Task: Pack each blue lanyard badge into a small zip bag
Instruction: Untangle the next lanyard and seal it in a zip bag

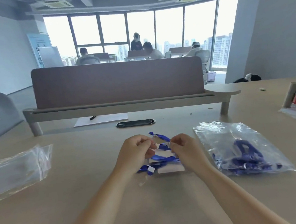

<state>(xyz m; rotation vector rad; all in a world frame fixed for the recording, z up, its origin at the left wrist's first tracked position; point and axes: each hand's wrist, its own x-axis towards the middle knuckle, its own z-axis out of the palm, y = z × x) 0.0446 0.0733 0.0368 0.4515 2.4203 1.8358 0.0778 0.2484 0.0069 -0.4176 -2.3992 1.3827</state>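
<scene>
I am pinching with both hands: my left hand (137,150) and my right hand (184,149) are each curling thumb and fingers onto the top edge of what looks like a small clear plastic zip bag (164,147), held just above the pale wooden desk (96,184). A blue ribbon lanyard with a white card badge (158,157) is sitting between my hands, seemingly inside that bag. I judge that I am either pressing the zip closed or working the strap fully in; I cannot say which.

Under my hands, more blue straps and white cards (169,169) are lying in a loose heap on the desk. I cannot tell whether those are bagged or bare, since the film is nearly invisible there.

To my right, a larger clear plastic bag (240,133) is holding a bundle of dark blue lanyards (246,151), which I am taking for the supply not yet packed, so a good share of the work appears to be left. To my left, a stack of empty clear zip bags (15,170) is waiting.

The zip line is blurred. My fingertips are hiding the bag's corners. I cannot count the lanyards in either pile.
</scene>
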